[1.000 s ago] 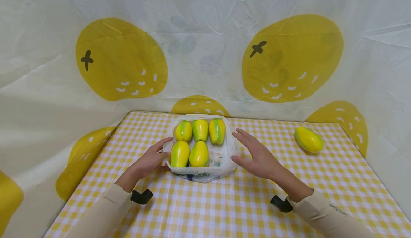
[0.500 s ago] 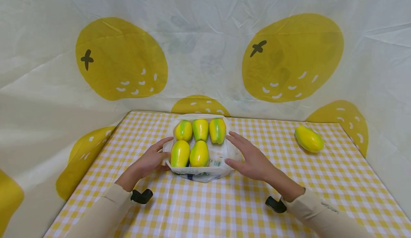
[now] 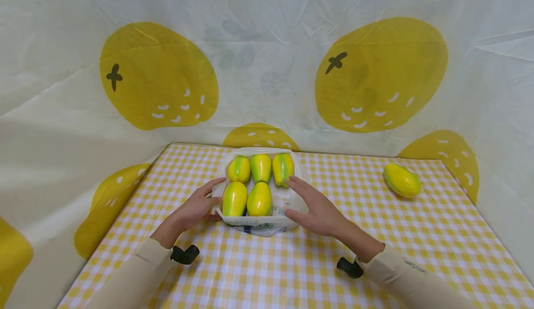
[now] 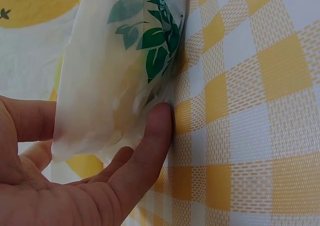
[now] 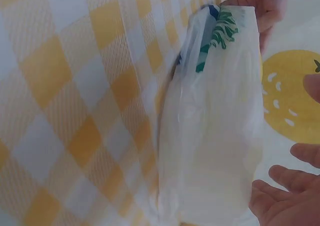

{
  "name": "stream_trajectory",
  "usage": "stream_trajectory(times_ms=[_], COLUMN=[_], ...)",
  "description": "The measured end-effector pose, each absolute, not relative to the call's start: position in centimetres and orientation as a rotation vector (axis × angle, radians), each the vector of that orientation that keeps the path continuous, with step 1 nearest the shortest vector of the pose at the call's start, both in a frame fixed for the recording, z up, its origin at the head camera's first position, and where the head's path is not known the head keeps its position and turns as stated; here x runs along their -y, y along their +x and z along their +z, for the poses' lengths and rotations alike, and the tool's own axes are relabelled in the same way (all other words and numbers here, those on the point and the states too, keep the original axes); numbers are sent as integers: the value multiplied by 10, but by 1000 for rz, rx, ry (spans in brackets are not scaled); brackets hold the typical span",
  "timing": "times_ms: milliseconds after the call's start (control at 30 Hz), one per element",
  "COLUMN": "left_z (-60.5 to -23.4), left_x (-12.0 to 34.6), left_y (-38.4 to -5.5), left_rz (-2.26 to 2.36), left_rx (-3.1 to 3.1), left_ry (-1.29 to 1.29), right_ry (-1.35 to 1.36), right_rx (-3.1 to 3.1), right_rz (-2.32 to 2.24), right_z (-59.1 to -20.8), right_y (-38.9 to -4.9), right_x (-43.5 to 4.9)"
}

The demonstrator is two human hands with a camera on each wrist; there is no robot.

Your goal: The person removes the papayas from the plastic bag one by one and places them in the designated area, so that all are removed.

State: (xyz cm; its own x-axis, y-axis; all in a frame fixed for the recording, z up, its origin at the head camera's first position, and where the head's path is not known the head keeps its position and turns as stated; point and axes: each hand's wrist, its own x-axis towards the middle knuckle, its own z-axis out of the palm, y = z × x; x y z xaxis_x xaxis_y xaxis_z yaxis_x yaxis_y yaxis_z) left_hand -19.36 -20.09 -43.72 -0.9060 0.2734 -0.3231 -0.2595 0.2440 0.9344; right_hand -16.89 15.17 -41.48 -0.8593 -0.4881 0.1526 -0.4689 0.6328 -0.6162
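Leftmost, a pale backdrop (image 3: 37,114) printed with large yellow fruit shapes can be seen, with the same cloth hung behind and to the right of the worktop (image 3: 258,276), whose surface is patterned in yellow and white checks. A left sleeve (image 3: 129,274) in beige is shown at the lower left, and a black band (image 3: 185,255) is seen beside the cuff. Beyond it, the left hand (image 3: 193,212) is placed at the left end of a white bag (image 3: 260,220), with its fingers held apart and laid against the wall. In the left wrist view, one fingertip is set low on the bag, close to the worktop, while another finger is partly hidden behind the rim; how firmly the bag is held cannot be told.

The bag is stood on the middle of the worktop, toward its far edge, with its mouth facing up. Five yellow-green fruits (image 3: 259,199) are contained in it: three are lined up in the far row and two in the near row, toward the left. Green leaves are printed on the near wall.

At the right end, the right hand (image 3: 318,211) is spread wide, its fingertips overlapping the bag's right side in the head view; whether the bag is touched cannot be told. The right sleeve (image 3: 410,279) is seen lower down, with a second band (image 3: 349,268). Farthest right, a lone fruit (image 3: 402,180) is laid on the worktop, well apart from the right hand.
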Motion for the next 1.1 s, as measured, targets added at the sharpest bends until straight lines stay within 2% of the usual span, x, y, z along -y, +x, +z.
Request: stream_trajectory(times_ms=[533, 1100], left_z=[-439, -441], left_x=[202, 202], left_y=[-194, -195], left_rz=[1702, 1713], left_rx=[-2109, -2105], left_ry=[12, 1], right_ry=[-578, -380], right_rx=[-2474, -2501], right_rz=[-1494, -1537], right_z=[-433, -450], right_y=[-168, -177], right_x=[-109, -73])
